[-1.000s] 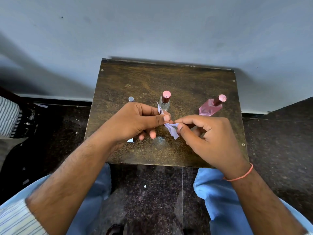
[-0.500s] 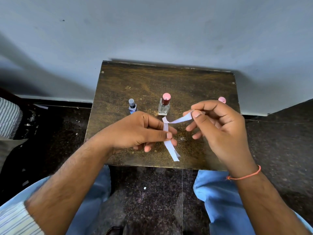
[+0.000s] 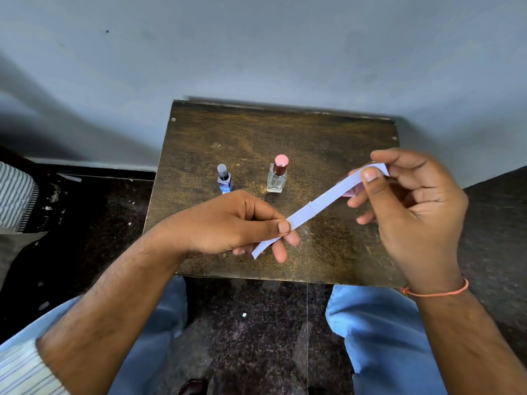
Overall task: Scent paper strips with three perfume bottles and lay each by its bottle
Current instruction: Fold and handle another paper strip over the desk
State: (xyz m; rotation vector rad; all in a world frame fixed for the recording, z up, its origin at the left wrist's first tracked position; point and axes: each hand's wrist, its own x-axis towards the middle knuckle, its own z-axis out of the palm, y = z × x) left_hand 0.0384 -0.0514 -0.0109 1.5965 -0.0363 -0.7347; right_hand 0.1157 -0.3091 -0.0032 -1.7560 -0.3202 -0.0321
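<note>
Since half a second ago both hands have drawn apart, pulling the paper strip (image 3: 319,205) out straight above the small wooden table (image 3: 285,132). Right hand (image 3: 410,212) pinches its far end between thumb and forefinger near the right edge; left hand (image 3: 236,223) pinches the near end over the front edge. Behind stand the clear bottle (image 3: 277,178) and blue bottle (image 3: 224,181); the pink bottle (image 3: 349,192) is mostly hidden. Judged step: readying a strip; next, one hand must free itself to spray
</note>
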